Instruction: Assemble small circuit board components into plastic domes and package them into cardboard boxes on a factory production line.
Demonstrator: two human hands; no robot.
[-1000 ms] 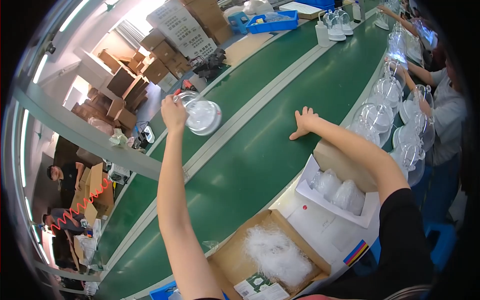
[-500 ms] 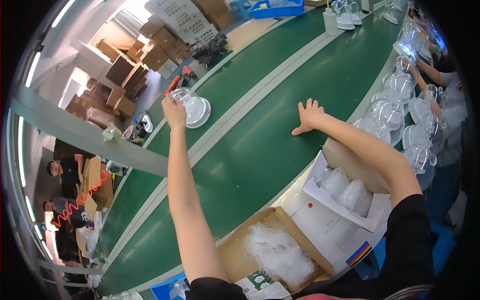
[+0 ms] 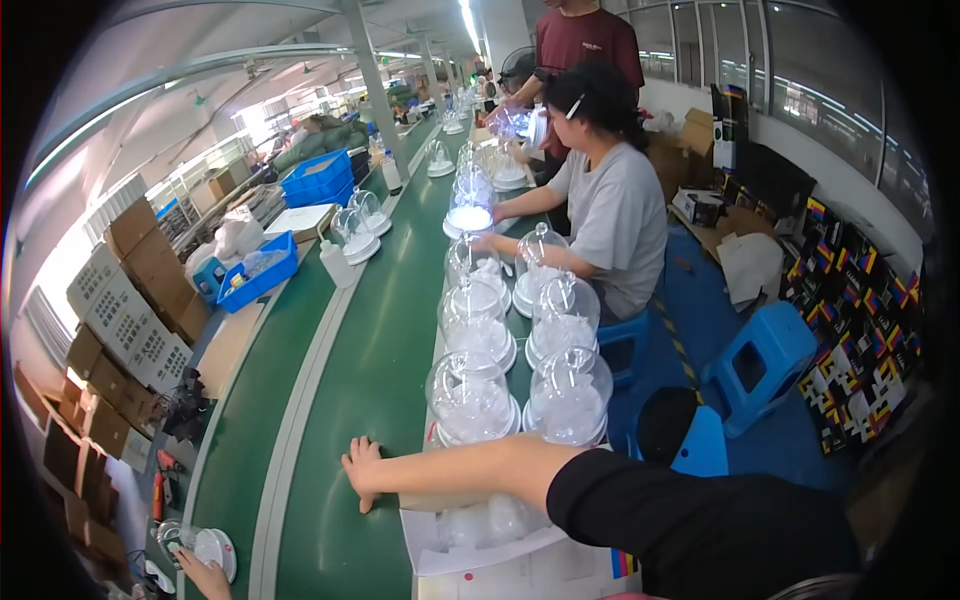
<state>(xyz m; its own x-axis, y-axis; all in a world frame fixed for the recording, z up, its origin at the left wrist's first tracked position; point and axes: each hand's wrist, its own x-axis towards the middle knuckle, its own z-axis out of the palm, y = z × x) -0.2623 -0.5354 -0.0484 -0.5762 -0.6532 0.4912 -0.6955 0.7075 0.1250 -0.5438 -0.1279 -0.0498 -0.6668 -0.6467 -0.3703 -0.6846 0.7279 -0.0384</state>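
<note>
At the lower left, my left hand has its fingers curled over a clear dome with a white round base. This dome is on the far green strip, beyond the pale rail. My right hand rests on the green conveyor, fingers spread, with nothing in it. My right forearm reaches across an open white box that holds rounded, clear-wrapped items, and partly covers it. Just beyond that arm, two rows of clear domes on white bases line the conveyor's right side.
A co-worker in a grey shirt sits beside a lit dome; another person in maroon stands behind. Blue stools are at right. A white bottle stands near the rail, a blue tray beyond.
My view has swung up and right, along the conveyor, bringing the co-workers and dome rows into fuller sight. My left hand stays at the dome; my right hand stays on the green surface.
</note>
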